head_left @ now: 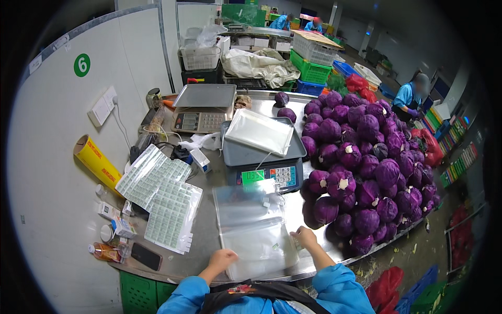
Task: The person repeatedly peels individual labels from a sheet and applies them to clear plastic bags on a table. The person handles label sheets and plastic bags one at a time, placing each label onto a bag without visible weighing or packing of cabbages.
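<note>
Both hands, left hand (224,258) and right hand (305,236), rest on a stack of clear plastic bags (255,230), thin and glossy. Underneath is a brushed stainless steel table (209,230), dull sheen. Past the fingers, the scale (264,154) has a smooth grey metal pan. Red cabbages (361,167) off the right hand look waxy, slightly shiny. Label sheets (162,196) are glossy paper.

Lighting: bright, even, cool overhead light; soft short shadows. Glare: white sheen on the steel table (209,246) and clear plastic bags (253,230). Distortion: strong fisheye bending, black vignette at corners. Focus: centre sharp, distant background soft, one face blurred.
</note>
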Demonstrator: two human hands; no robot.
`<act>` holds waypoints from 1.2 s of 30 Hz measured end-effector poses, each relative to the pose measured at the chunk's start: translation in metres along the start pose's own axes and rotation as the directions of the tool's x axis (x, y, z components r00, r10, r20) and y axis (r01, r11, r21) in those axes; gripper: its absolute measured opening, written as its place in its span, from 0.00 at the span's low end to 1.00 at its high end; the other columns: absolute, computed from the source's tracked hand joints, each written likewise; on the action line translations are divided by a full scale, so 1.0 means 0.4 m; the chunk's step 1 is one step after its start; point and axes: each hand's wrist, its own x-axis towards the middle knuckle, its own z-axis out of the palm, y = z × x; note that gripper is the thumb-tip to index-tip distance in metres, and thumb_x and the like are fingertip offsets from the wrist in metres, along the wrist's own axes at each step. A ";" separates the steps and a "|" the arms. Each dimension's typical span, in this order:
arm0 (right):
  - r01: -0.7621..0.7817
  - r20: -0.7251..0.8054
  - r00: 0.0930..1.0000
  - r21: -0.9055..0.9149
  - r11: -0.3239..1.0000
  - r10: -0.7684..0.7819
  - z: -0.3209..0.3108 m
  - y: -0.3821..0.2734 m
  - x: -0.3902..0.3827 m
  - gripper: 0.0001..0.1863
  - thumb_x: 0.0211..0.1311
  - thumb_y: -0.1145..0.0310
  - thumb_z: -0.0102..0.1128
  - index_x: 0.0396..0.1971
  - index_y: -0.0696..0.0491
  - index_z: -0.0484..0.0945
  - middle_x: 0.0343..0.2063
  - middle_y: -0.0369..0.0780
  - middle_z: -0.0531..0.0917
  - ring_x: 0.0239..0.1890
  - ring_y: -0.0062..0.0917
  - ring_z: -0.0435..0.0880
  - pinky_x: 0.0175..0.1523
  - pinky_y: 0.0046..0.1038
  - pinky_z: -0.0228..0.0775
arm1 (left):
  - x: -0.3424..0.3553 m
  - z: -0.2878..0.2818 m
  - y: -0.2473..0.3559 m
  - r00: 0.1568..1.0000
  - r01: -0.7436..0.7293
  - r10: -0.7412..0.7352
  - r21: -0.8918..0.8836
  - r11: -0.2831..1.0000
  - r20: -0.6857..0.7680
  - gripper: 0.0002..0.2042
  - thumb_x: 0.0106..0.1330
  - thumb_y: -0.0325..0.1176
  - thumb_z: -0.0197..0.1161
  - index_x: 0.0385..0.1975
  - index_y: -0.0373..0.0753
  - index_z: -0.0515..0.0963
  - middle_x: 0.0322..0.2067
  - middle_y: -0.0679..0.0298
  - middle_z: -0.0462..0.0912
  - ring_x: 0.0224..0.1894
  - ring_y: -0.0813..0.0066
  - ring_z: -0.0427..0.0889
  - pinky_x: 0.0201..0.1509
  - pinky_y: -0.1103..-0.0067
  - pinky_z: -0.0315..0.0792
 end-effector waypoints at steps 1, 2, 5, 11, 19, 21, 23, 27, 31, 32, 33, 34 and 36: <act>-0.009 -0.084 0.996 0.181 0.983 0.025 0.001 0.036 0.013 0.23 0.46 0.49 0.60 0.27 0.57 0.76 0.25 0.46 0.80 0.29 0.35 0.79 0.34 0.32 0.69 | 0.014 -0.006 0.020 0.992 0.062 -0.086 -0.225 0.972 -0.095 0.05 0.53 0.29 0.60 0.29 0.40 0.76 0.23 0.64 0.76 0.20 0.77 0.73 0.23 0.80 0.68; 0.060 -0.051 0.997 0.204 0.977 -0.050 0.018 0.057 0.028 0.22 0.47 0.50 0.60 0.27 0.58 0.76 0.25 0.46 0.80 0.29 0.35 0.79 0.34 0.32 0.69 | 0.030 -0.026 0.038 0.900 0.218 -0.396 -0.599 0.770 -0.182 0.03 0.57 0.26 0.55 0.29 0.39 0.75 0.20 0.66 0.74 0.19 0.82 0.71 0.23 0.86 0.67; 0.204 0.095 0.964 0.329 0.922 -0.247 0.082 0.033 0.011 0.21 0.45 0.53 0.62 0.27 0.57 0.75 0.26 0.46 0.79 0.29 0.37 0.79 0.35 0.32 0.70 | 0.014 -0.017 0.043 0.957 -0.093 -0.029 -0.399 0.912 -0.288 0.02 0.56 0.27 0.58 0.27 0.40 0.74 0.21 0.65 0.72 0.21 0.77 0.74 0.23 0.83 0.68; 0.230 0.206 0.962 -0.271 0.935 -0.177 0.055 -0.069 -0.013 0.28 0.35 0.44 0.65 0.27 0.56 0.75 0.25 0.44 0.80 0.30 0.34 0.79 0.35 0.32 0.70 | -0.008 -0.007 0.088 0.956 -0.234 0.139 0.384 0.893 0.259 0.07 0.46 0.37 0.64 0.22 0.43 0.77 0.22 0.64 0.74 0.27 0.65 0.75 0.33 0.74 0.70; 0.395 -0.524 0.846 0.483 0.782 -0.104 0.046 0.073 0.148 0.13 0.52 0.63 0.60 0.21 0.57 0.70 0.15 0.33 0.73 0.17 0.14 0.67 0.21 0.19 0.61 | 0.034 -0.020 0.035 0.948 0.213 -0.227 0.085 0.973 0.225 0.10 0.49 0.42 0.60 0.25 0.42 0.79 0.25 0.64 0.79 0.30 0.64 0.77 0.34 0.74 0.70; 0.405 -0.589 0.808 0.569 0.716 0.011 0.025 0.065 0.135 0.10 0.54 0.67 0.58 0.22 0.56 0.69 0.15 0.31 0.70 0.17 0.11 0.65 0.20 0.17 0.58 | 0.027 -0.028 0.068 0.960 -0.018 -0.066 0.295 0.955 0.273 0.11 0.50 0.42 0.59 0.24 0.42 0.79 0.25 0.63 0.79 0.30 0.62 0.77 0.34 0.72 0.70; 0.391 -0.571 0.820 0.617 0.683 0.046 0.003 0.057 0.111 0.09 0.55 0.68 0.57 0.23 0.56 0.68 0.15 0.30 0.70 0.17 0.11 0.65 0.20 0.15 0.57 | 0.022 -0.028 0.079 0.959 -0.090 0.005 0.285 0.954 0.284 0.10 0.52 0.42 0.58 0.25 0.42 0.79 0.24 0.62 0.79 0.30 0.61 0.77 0.34 0.71 0.70; 0.411 -0.503 0.864 0.723 0.556 0.014 0.012 0.078 0.101 0.07 0.57 0.69 0.55 0.25 0.55 0.68 0.17 0.30 0.70 0.18 0.11 0.65 0.20 0.15 0.57 | 0.025 -0.024 0.099 0.975 -0.129 0.049 0.368 0.921 0.218 0.09 0.54 0.40 0.56 0.25 0.43 0.78 0.24 0.60 0.77 0.29 0.59 0.76 0.34 0.70 0.70; 0.358 -0.463 0.881 0.788 0.501 0.098 -0.003 0.073 0.067 0.10 0.53 0.69 0.57 0.30 0.58 0.68 0.23 0.36 0.75 0.24 0.15 0.71 0.26 0.17 0.64 | 0.071 -0.047 0.076 0.977 0.189 -0.195 -0.072 0.979 -0.090 0.06 0.58 0.33 0.51 0.24 0.40 0.74 0.22 0.62 0.76 0.24 0.67 0.76 0.28 0.76 0.69; 0.404 -0.491 0.871 0.726 0.557 0.008 0.010 0.079 0.072 0.10 0.51 0.72 0.58 0.31 0.56 0.67 0.22 0.34 0.73 0.22 0.14 0.69 0.23 0.17 0.61 | 0.093 -0.067 0.058 0.894 0.287 -0.390 -0.387 0.876 -0.219 0.06 0.60 0.30 0.49 0.23 0.40 0.72 0.22 0.64 0.75 0.23 0.70 0.76 0.26 0.79 0.68; 0.446 -0.512 0.856 0.659 0.605 -0.073 0.038 0.097 0.080 0.11 0.50 0.75 0.58 0.32 0.54 0.66 0.21 0.33 0.71 0.20 0.13 0.68 0.21 0.16 0.58 | 0.125 -0.106 0.083 0.814 -0.011 -0.326 -0.573 0.819 -0.482 0.06 0.59 0.24 0.47 0.23 0.40 0.69 0.20 0.67 0.73 0.25 0.76 0.75 0.25 0.82 0.67; 0.483 -0.424 0.866 0.567 0.667 -0.266 0.069 0.085 0.084 0.18 0.42 0.77 0.62 0.34 0.53 0.65 0.23 0.34 0.71 0.22 0.15 0.70 0.24 0.18 0.62 | 0.123 -0.086 0.095 0.790 -0.108 -0.246 -0.523 0.846 -0.562 0.04 0.57 0.25 0.50 0.23 0.40 0.70 0.20 0.66 0.73 0.26 0.75 0.76 0.26 0.81 0.68; 0.467 0.011 0.855 0.415 0.781 -0.518 0.090 0.000 0.021 0.23 0.37 0.74 0.68 0.34 0.54 0.65 0.23 0.37 0.72 0.27 0.21 0.74 0.33 0.24 0.68 | 0.078 -0.059 0.087 0.967 -0.060 0.010 -0.192 0.980 -0.254 0.01 0.53 0.27 0.56 0.24 0.41 0.73 0.22 0.64 0.74 0.28 0.72 0.76 0.29 0.77 0.69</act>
